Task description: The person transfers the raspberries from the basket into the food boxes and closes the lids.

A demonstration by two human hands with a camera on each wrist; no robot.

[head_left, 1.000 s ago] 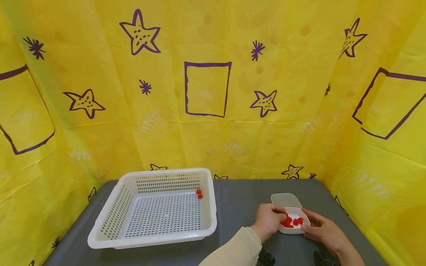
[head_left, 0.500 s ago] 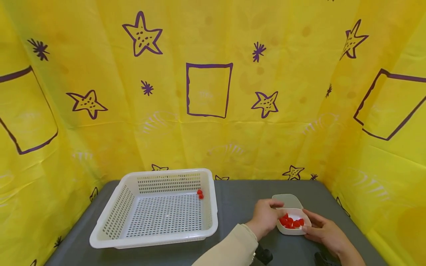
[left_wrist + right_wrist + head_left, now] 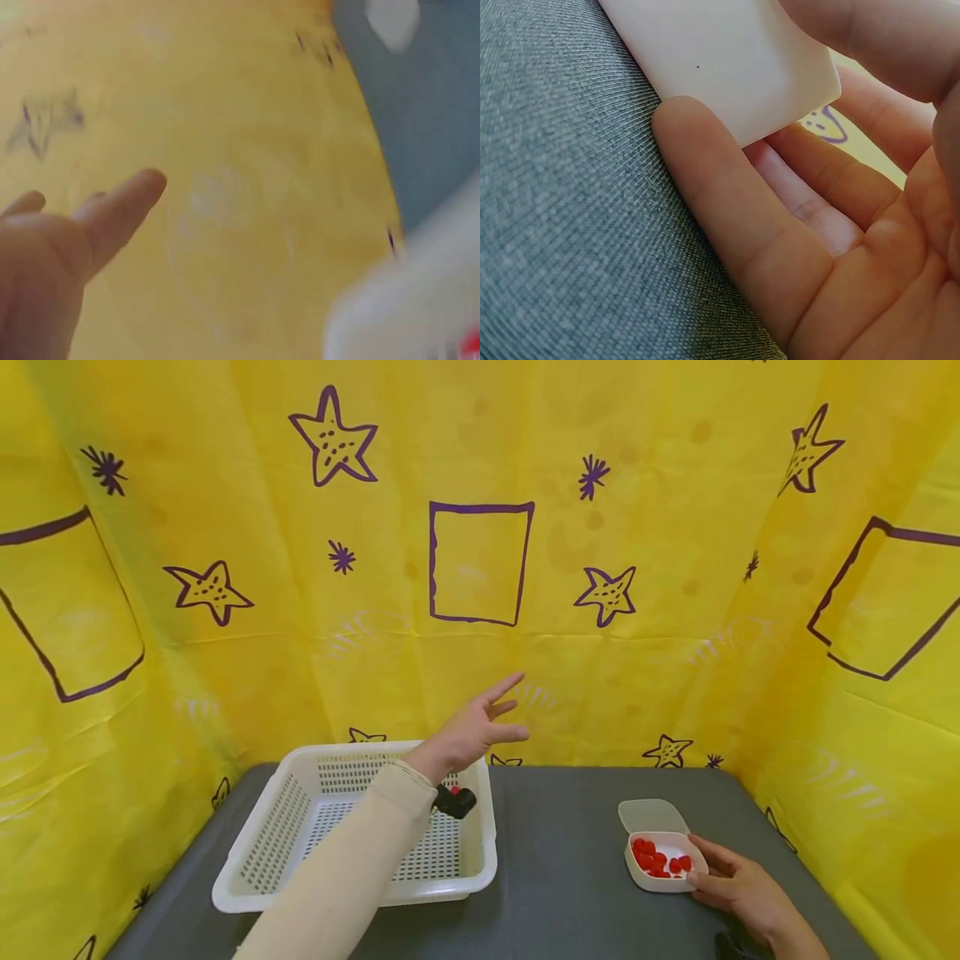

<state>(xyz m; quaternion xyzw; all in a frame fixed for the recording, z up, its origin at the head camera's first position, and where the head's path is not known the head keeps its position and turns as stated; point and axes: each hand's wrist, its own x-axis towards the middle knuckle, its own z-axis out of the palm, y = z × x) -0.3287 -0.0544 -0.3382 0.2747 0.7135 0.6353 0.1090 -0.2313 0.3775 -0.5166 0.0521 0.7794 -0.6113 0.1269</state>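
Note:
My left hand (image 3: 474, 728) is raised over the right side of a white slotted basket (image 3: 438, 892), its fingers stretched out with nothing held. In the left wrist view, the extended fingers of that hand (image 3: 67, 247) show against the yellow cloth. My right hand (image 3: 738, 885) holds the right side of a small white box (image 3: 656, 885), whose frosted lid (image 3: 651, 816) is folded back. Inside the box lie several small red pieces (image 3: 647, 855). The right wrist view shows the thumb and fingers at the box wall (image 3: 727, 67), close to the grey cloth.
A red piece (image 3: 455, 790) peeks out by the left wrist's black strap (image 3: 455, 802), inside the basket. Grey tabletop (image 3: 555, 852) stretches between basket and box. Yellow patterned cloth (image 3: 570, 685) closes off the back and sides.
The left hand has left the box and swung up and left, over the basket, with its fingers now spread. My right hand stays at the box.

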